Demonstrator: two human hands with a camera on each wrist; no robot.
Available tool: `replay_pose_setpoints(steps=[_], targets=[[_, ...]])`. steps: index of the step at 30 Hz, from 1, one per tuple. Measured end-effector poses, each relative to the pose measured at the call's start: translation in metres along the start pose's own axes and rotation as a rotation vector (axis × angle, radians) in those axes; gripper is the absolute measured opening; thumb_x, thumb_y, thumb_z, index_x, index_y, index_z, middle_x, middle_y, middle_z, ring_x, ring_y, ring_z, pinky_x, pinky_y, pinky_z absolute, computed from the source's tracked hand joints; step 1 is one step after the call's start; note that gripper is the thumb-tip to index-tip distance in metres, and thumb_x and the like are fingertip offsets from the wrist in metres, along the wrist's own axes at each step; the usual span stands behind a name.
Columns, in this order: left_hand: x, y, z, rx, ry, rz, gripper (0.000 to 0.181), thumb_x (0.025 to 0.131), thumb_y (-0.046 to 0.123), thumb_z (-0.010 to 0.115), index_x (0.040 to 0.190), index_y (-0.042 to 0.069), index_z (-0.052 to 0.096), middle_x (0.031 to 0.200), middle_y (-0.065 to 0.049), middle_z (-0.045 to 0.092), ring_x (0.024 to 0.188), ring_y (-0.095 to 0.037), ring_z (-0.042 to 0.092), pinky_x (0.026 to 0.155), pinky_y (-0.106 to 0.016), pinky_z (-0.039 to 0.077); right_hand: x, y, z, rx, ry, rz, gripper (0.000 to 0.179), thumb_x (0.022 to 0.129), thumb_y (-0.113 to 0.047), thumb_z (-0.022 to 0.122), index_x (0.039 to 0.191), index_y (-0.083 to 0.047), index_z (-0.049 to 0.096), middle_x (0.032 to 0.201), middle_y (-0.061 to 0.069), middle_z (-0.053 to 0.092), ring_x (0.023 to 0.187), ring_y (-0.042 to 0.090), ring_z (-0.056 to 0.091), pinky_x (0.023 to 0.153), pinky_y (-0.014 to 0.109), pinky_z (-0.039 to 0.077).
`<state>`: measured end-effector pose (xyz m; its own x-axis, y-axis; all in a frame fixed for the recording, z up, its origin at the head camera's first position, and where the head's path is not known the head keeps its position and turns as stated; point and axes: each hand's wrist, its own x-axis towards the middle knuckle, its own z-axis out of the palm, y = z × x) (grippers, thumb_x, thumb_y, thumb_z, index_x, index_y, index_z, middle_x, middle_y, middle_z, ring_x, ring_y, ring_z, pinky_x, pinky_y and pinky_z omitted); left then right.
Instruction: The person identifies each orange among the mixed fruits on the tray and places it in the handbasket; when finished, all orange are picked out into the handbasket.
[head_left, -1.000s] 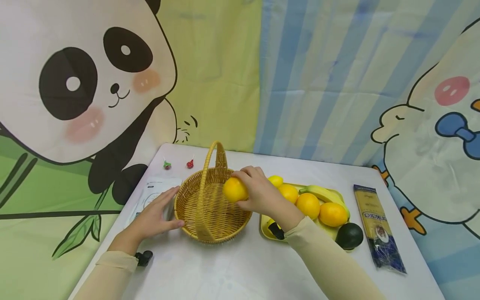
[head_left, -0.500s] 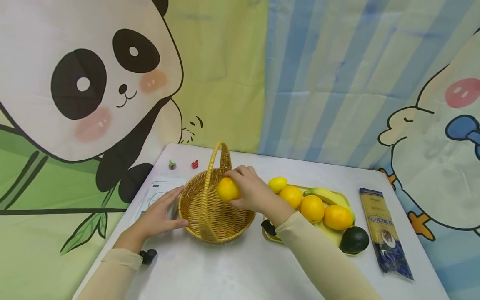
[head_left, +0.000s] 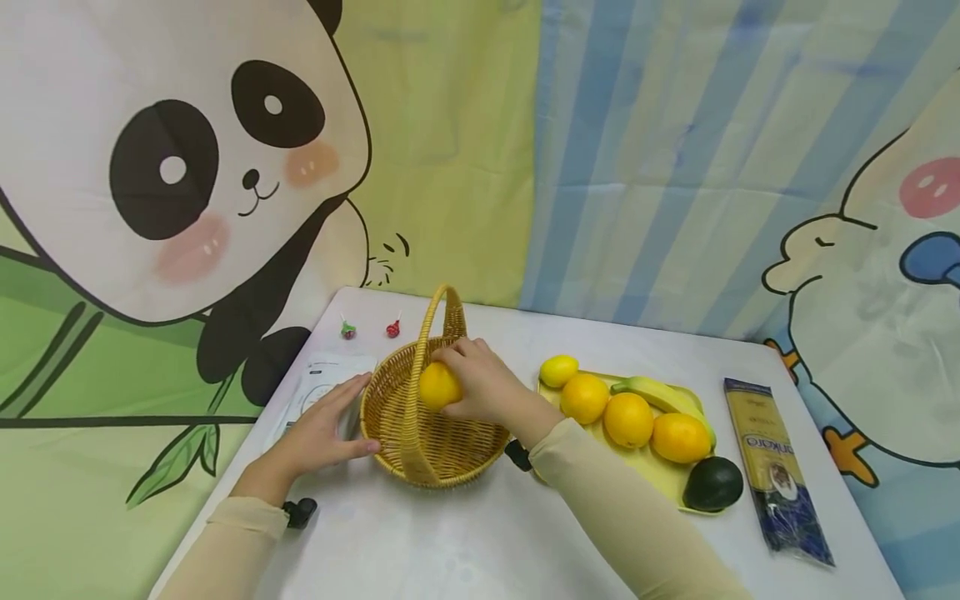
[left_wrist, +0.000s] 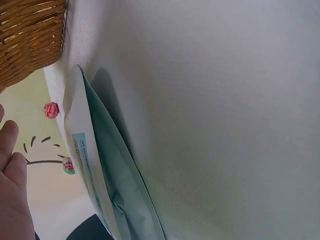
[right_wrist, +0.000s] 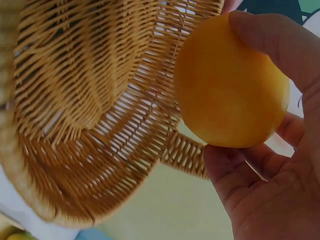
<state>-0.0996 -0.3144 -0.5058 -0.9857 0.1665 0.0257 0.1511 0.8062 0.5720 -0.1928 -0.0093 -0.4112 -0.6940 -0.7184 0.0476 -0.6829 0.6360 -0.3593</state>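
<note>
My right hand grips an orange over the inside of the wicker basket, to the right of its arched handle. In the right wrist view, thumb and fingertips hold the orange from either side, with the basket's woven wall beside it. At the basket's left rim is my left hand, its fingers extended and thumb near the rim; whether it touches is hard to tell. The left wrist view shows only part of this left hand, with a basket corner above.
Right of the basket, a yellow tray bears oranges, a banana, a lemon and an avocado. Farther right lies a long packet. Two lollipops and a white pouch lie at left.
My right hand has carried the orange leftward and slightly lower over the basket, closer to the handle. The left hand stays by the rim. The whole view has shifted a little.
</note>
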Motion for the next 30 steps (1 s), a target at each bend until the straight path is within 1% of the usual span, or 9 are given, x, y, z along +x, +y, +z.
replay_pose_setpoints(steps=[6,9,13,17,20,22,25,28,30], targets=[[0.001,0.0,-0.002,0.008,-0.002,0.011,0.12,0.074,0.07,0.084,0.168,0.025,0.024,0.173,-0.008,0.03,0.157,-0.042,0.031,0.122,-0.072,0.031,0.011,-0.001,0.012,-0.039,-0.026,-0.003,0.08,0.079,-0.039,0.091,0.148,-0.021,0.055,0.139,0.005,0.054,0.13,0.026,0.049,0.112,0.039,0.051],[0.002,0.001,-0.002,0.006,-0.002,0.019,0.119,0.075,0.07,0.083,0.168,0.023,0.025,0.173,-0.009,0.03,0.157,-0.042,0.03,0.122,-0.072,0.03,0.016,-0.001,0.017,-0.03,-0.045,0.002,0.08,0.079,-0.039,0.091,0.148,-0.019,0.055,0.139,0.005,0.055,0.127,0.024,0.049,0.109,0.037,0.052],[0.001,0.001,-0.002,0.009,-0.001,0.014,0.119,0.075,0.071,0.082,0.168,0.023,0.024,0.173,-0.009,0.029,0.157,-0.042,0.03,0.122,-0.072,0.031,0.023,-0.002,0.022,-0.013,-0.082,-0.003,0.08,0.079,-0.039,0.091,0.147,-0.016,0.056,0.141,0.008,0.056,0.12,0.023,0.048,0.102,0.034,0.054],[0.0,0.001,-0.001,0.008,0.001,0.009,0.118,0.076,0.069,0.083,0.168,0.024,0.023,0.174,-0.008,0.029,0.158,-0.042,0.03,0.122,-0.071,0.031,0.029,-0.005,0.025,-0.023,-0.101,-0.012,0.074,0.079,-0.039,0.092,0.14,-0.014,0.059,0.14,0.008,0.056,0.117,0.023,0.047,0.096,0.032,0.054],[0.0,0.001,-0.001,0.0,0.002,0.007,0.118,0.076,0.067,0.084,0.168,0.024,0.024,0.174,-0.008,0.029,0.158,-0.041,0.029,0.123,-0.071,0.031,0.033,-0.007,0.027,-0.027,-0.115,-0.022,0.071,0.079,-0.038,0.091,0.138,-0.013,0.061,0.138,0.009,0.056,0.118,0.024,0.047,0.095,0.032,0.054],[0.0,0.002,-0.002,-0.004,0.002,0.006,0.118,0.076,0.067,0.084,0.168,0.024,0.024,0.174,-0.008,0.029,0.158,-0.041,0.029,0.123,-0.071,0.03,0.035,-0.008,0.029,-0.029,-0.121,-0.034,0.073,0.08,-0.036,0.091,0.142,-0.013,0.06,0.137,0.009,0.056,0.122,0.026,0.048,0.098,0.032,0.055],[-0.001,0.001,-0.001,-0.007,0.004,0.008,0.118,0.076,0.068,0.083,0.168,0.023,0.024,0.174,-0.008,0.029,0.158,-0.041,0.029,0.122,-0.071,0.031,0.04,-0.008,0.034,-0.051,-0.125,-0.057,0.081,0.08,-0.036,0.09,0.15,-0.014,0.056,0.138,0.01,0.057,0.129,0.028,0.049,0.105,0.034,0.054],[-0.001,0.001,-0.001,-0.012,0.005,0.01,0.118,0.076,0.07,0.082,0.168,0.023,0.024,0.174,-0.008,0.029,0.158,-0.041,0.03,0.122,-0.071,0.031,0.044,-0.009,0.038,-0.079,-0.136,-0.067,0.083,0.079,-0.036,0.09,0.152,-0.017,0.054,0.137,0.01,0.057,0.129,0.028,0.05,0.107,0.035,0.054],[-0.001,0.001,0.0,-0.018,0.003,0.008,0.118,0.076,0.071,0.082,0.168,0.025,0.024,0.174,-0.008,0.029,0.158,-0.041,0.03,0.122,-0.071,0.031,0.047,-0.01,0.041,-0.073,-0.155,-0.055,0.084,0.078,-0.035,0.09,0.151,-0.019,0.054,0.141,0.011,0.056,0.131,0.028,0.05,0.11,0.036,0.053]])
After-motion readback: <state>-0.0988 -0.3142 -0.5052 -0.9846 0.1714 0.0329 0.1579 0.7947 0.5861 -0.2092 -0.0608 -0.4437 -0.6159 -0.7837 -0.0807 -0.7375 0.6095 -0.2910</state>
